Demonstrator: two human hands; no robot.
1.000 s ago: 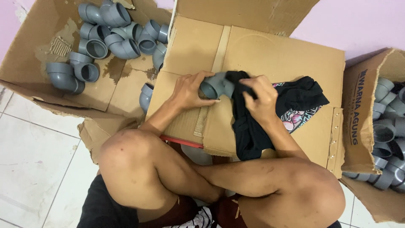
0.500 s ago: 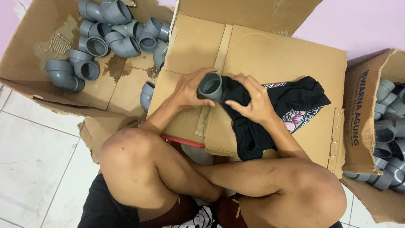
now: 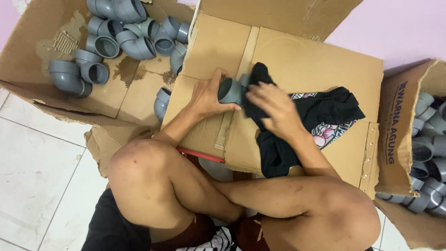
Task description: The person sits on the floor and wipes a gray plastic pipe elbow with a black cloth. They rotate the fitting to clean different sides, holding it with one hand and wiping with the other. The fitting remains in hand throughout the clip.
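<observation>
Elbow fitting (image 3: 231,91), grey, rigid, light, smooth, lying on cardboard flap (image 3: 297,60) | left hand (image 3: 206,96) curling round its 9 o'clock end | right hand (image 3: 274,108) pressing soft black cloth (image 3: 320,109) at 3 o'clock | grasping collar is looking safest.

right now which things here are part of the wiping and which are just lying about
In hand:
left hand gripping grey pipe elbow
right hand pressing black cloth against it
cardboard flap underneath

Lying about:
loose elbows in left box
elbows in right box
red strip
</observation>
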